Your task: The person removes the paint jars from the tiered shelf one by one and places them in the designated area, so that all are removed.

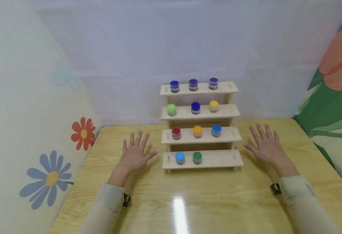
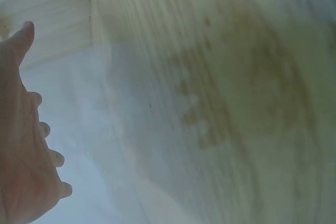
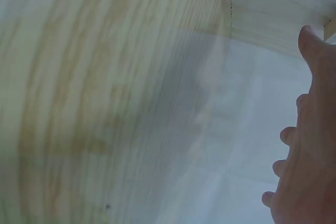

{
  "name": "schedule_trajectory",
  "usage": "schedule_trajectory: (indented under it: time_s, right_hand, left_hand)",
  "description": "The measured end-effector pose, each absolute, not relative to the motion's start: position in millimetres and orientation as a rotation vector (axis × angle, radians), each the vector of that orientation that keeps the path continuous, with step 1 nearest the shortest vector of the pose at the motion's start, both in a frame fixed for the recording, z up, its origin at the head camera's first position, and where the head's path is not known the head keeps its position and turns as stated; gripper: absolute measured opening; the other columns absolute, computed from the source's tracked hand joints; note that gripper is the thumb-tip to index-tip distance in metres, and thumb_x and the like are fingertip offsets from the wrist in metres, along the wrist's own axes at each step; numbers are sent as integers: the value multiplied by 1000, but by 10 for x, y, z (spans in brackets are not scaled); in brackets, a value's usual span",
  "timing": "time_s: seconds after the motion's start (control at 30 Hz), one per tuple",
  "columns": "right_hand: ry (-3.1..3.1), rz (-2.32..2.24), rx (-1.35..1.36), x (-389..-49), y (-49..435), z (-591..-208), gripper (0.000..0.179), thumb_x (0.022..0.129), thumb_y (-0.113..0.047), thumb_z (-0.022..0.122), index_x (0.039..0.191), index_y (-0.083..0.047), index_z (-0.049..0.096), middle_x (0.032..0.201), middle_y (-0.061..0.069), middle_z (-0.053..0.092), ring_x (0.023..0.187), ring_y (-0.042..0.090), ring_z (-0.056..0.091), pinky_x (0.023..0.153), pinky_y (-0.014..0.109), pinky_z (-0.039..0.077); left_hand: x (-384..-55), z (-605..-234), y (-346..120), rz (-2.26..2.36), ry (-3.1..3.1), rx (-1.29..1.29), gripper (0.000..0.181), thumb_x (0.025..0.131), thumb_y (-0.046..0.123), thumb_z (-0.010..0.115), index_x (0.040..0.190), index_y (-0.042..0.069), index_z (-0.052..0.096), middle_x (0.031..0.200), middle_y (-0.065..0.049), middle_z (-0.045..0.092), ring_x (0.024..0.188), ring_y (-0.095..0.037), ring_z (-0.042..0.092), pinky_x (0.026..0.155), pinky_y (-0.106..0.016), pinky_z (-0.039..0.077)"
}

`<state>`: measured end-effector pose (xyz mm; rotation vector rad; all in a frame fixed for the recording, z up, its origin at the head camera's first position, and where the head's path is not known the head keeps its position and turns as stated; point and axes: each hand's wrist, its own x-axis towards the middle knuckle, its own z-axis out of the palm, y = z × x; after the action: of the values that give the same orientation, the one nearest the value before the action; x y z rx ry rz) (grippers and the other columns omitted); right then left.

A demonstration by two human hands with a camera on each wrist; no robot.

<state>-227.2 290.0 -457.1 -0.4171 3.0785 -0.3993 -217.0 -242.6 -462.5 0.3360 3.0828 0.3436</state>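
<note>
Rack [image 1: 221,158] stands on the bench [image 1: 217,201], four stepped tiers [image 1: 229,134] of pale wood. Eleven small jars [image 1: 193,85] stand upright on the rack: three on each of its upper three tiers, two on its lowest, a light-blue jar [image 1: 180,158] nearer the rack's left end and a green jar [image 1: 197,158] just right of it.

Left hand [image 1: 134,156]: left of the rack, apart from it, thumb toward it. Right hand [image 1: 268,147]: right of the rack, likewise apart, thumb toward it. Both hands released, fingers spread, nothing grasped.

Handling (by eye): jars probably light, rigid, smooth-walled, perhaps slightly slippery. Suggested hold: thumb and fingers round the body, below the lid, lifting straight up; a loose lid could turn if gripped alone. Gaps between jars look enough for fingertips. Rack looks stiff, fairly light; take it at both ends and keep it level, since the jars seem merely set down and could slide.
</note>
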Motion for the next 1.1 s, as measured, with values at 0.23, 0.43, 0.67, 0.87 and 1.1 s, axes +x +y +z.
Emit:
schedule_trajectory:
  time_s: [0.23,0.43,0.67,0.87,1.1]
  right_hand:
    - [3077,-426,-424,-2246,2875,-4561,85,104,-61,38,163,-8,8,167,26,-1,150,50,-14,115,76,-5]
    - [3098,-431,-448,-2238,2842,-4521,85,104,-61,39,163,-8,9,167,25,-2,150,51,-12,115,76,-3]
    - [3103,-454,-443,-2206,2819,-4477,86,103,-62,41,163,-8,10,166,27,3,150,51,-10,115,76,-4]
    - [3136,-524,-481,-2184,2806,-4472,85,103,-58,46,162,-4,15,165,30,7,150,53,-2,115,76,4]
    - [3121,-663,-485,-2111,2770,-4465,83,103,-53,51,159,1,22,160,35,19,146,57,13,112,76,16]
  left_hand:
    - [-2112,-4545,-2430,348,3088,341,91,97,73,39,164,18,10,170,-14,-4,153,-42,-15,118,-71,-8]
    - [-2080,-4487,-2417,333,3106,343,90,98,72,40,164,18,12,170,-14,-2,153,-42,-14,119,-70,-8]
    - [-2041,-4426,-2377,310,3118,359,91,97,73,39,164,18,12,170,-14,-2,153,-43,-12,119,-69,-7]
    - [-2018,-4391,-2331,335,3130,364,90,97,72,40,164,18,13,170,-15,0,154,-42,-10,120,-68,-8]
    - [-1940,-4363,-2259,439,3169,414,84,99,66,45,159,10,29,167,-20,17,152,-46,11,120,-70,3]
